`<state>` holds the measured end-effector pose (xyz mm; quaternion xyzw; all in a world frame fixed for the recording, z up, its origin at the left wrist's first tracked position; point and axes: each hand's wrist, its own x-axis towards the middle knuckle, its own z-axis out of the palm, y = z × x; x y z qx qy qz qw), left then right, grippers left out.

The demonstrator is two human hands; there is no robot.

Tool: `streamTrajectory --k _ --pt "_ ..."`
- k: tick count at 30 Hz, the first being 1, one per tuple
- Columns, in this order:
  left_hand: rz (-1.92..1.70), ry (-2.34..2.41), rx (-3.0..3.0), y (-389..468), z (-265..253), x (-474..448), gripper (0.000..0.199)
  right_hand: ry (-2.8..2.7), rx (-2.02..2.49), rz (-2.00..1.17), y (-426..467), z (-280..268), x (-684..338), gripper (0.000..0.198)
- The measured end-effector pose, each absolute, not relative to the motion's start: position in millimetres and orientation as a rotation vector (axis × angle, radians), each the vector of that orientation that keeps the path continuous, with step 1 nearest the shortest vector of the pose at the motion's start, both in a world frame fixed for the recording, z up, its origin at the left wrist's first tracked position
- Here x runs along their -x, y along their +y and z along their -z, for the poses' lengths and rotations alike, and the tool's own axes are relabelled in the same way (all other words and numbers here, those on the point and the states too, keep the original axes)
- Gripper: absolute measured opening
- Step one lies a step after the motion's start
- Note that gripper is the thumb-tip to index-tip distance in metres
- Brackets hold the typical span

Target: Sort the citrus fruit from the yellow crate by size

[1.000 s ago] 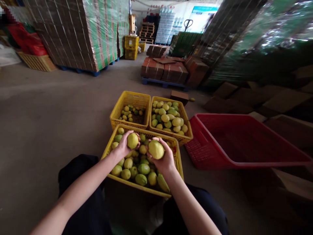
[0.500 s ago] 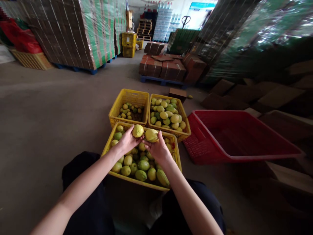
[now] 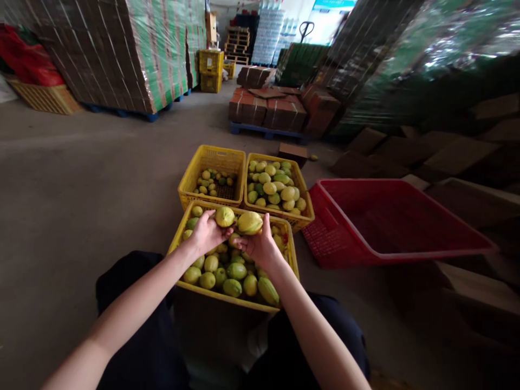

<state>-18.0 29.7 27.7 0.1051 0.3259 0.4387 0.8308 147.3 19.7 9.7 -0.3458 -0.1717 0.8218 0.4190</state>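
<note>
My left hand (image 3: 209, 233) is closed on a yellow-green lemon (image 3: 225, 216), fingers curled beneath it. In my right hand (image 3: 260, 245) lies a larger, longer lemon (image 3: 249, 222), gripped between thumb and fingers. Both fruits are held side by side over the far part of the near yellow crate (image 3: 227, 299). That crate is full of green and yellow lemons (image 3: 236, 271), partly covered by my hands. Behind it stand a left yellow crate (image 3: 184, 184) with small fruit on its floor and a right yellow crate (image 3: 303, 218) heaped with lemons.
To the right a large red basket (image 3: 325, 238) sits close to the crates. Loose cardboard (image 3: 459, 157) lies beyond it. Flattened boxes (image 3: 266, 111) rest on a blue pallet ahead. A tall wrapped stack (image 3: 162, 54) stands at the back left.
Both hands have shifted slightly apart, each still holding its lemon. The right lemon shows a little more of its side. The whole view has moved slightly.
</note>
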Motion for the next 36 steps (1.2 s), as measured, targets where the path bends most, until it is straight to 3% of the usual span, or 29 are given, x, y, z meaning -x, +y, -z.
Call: streamTrajectory --k 10,15,25,31,34,36 --pt "-0.858 0.734 -0.317 33 -14 17 0.034 -0.481 0.963 -2.006 20 -11 -153 0.066" --pt "-0.757 0.782 -0.362 34 -10 17 0.050 -0.537 0.951 -2.099 19 -13 -156 0.075" --pt "-0.718 0.874 -0.383 30 -15 19 0.060 -0.598 1.002 -2.127 20 -12 -159 0.068" --pt "-0.927 0.836 -0.301 26 -28 16 0.034 -0.560 0.938 -2.091 19 -10 -160 0.048" --pt "-1.023 0.764 -0.281 25 -29 18 0.048 -0.593 0.844 -2.034 16 -14 -160 0.028" --pt "-1.032 0.714 -0.287 24 -27 21 0.048 -0.612 0.795 -1.983 14 -17 -160 0.026"
